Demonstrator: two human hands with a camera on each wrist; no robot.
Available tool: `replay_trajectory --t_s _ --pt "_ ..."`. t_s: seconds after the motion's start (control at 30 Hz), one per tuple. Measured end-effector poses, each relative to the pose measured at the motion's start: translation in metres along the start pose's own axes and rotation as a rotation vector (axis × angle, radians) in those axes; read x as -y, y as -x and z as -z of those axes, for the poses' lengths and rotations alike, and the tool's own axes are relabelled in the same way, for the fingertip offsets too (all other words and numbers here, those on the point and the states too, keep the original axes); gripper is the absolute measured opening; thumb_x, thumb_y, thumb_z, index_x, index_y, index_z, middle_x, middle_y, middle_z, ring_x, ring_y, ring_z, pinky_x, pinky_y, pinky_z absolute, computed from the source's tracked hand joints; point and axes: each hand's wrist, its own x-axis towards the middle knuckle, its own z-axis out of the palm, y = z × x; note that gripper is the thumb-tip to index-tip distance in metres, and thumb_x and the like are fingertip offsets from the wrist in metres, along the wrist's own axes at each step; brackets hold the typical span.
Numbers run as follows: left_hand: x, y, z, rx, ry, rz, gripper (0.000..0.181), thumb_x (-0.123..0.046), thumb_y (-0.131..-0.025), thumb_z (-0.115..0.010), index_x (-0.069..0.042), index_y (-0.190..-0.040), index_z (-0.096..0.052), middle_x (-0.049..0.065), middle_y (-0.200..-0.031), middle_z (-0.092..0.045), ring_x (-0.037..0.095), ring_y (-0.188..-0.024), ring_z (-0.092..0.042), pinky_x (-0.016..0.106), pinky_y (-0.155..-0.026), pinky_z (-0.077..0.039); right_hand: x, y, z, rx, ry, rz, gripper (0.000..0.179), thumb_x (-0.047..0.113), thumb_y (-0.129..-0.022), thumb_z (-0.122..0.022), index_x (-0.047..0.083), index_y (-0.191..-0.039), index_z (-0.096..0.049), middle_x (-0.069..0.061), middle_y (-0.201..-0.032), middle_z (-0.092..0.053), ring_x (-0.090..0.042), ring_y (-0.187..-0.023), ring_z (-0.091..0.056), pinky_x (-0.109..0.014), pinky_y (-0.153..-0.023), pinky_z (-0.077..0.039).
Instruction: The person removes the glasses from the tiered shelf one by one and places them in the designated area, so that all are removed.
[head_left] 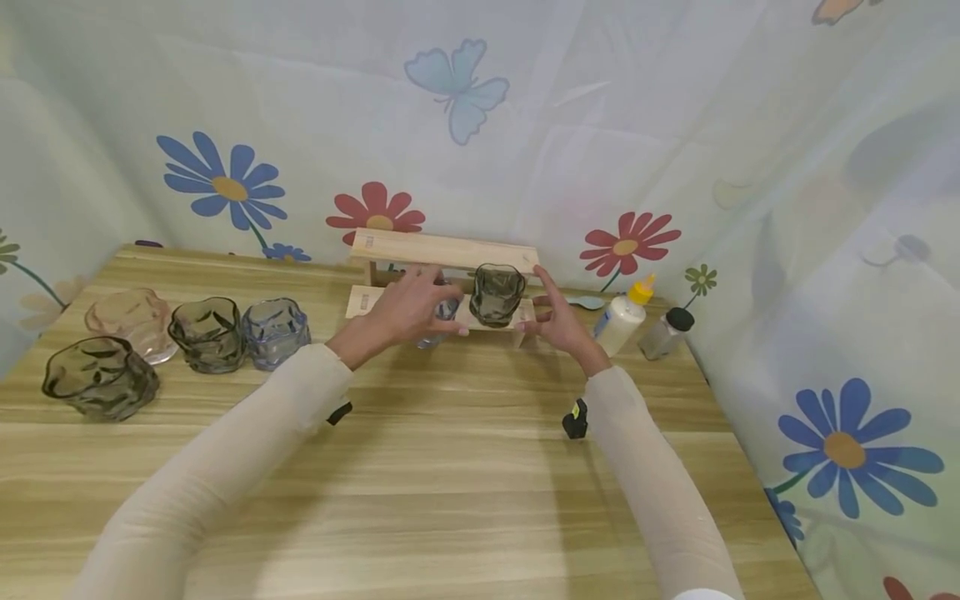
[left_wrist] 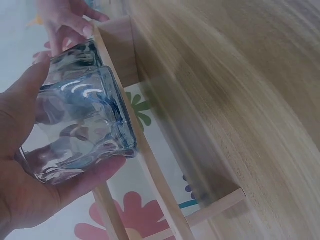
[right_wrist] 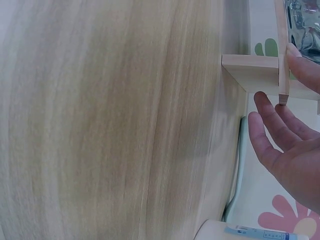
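My left hand (head_left: 416, 304) grips a clear blue glass (left_wrist: 80, 125), thumb on one side and fingers round the other. The glass is at the lower board of a small two-tier wooden rack (head_left: 442, 248), partly hidden by the hand in the head view. Beside it on the same board stands a dark grey-green glass (head_left: 497, 296). At the rack's right end is my right hand (head_left: 562, 321), one finger stretched up to the upper board and the thumb by the lower board's end. Its fingers (right_wrist: 275, 125) are spread and loosely bent.
Left on the wooden table (head_left: 450, 467) stand a pink glass (head_left: 138, 321), two dark glasses (head_left: 206, 333) and another blue glass (head_left: 276, 333). Right of the rack are a pale spoon (head_left: 587, 302), a white bottle with a yellow cap (head_left: 621, 321) and a black-lidded jar (head_left: 663, 335). A flowered curtain hangs behind.
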Motion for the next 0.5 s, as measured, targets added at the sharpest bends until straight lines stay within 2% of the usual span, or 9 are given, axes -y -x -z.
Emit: replay_trajectory --t_s 0.3,0.5 --pt "0.000 0.017 0.002 -0.017 0.020 -0.056 0.052 -0.054 -0.083 -0.076 -0.021 -0.123 -0.071 0.014 -0.120 -0.057 0.033 -0.100 -0.054 0.047 -0.073 -0.052 -0.001 0.001 0.000 -0.008 0.003 -0.002 0.105 0.004 -0.089 -0.073 0.037 -0.161 -0.005 -0.032 -0.153 -0.033 -0.051 -0.121 -0.055 -0.058 -0.094 -0.052" --pt "0.001 0.032 0.003 -0.031 0.019 -0.094 0.045 -0.050 -0.084 -0.077 -0.021 -0.118 -0.072 0.014 -0.120 -0.058 0.032 -0.098 -0.053 0.042 -0.062 -0.049 -0.001 -0.001 0.000 -0.005 0.008 -0.003 0.105 0.005 -0.089 -0.074 0.037 -0.161 -0.005 -0.032 -0.152 -0.035 -0.051 -0.121 -0.056 -0.057 -0.093 -0.052"
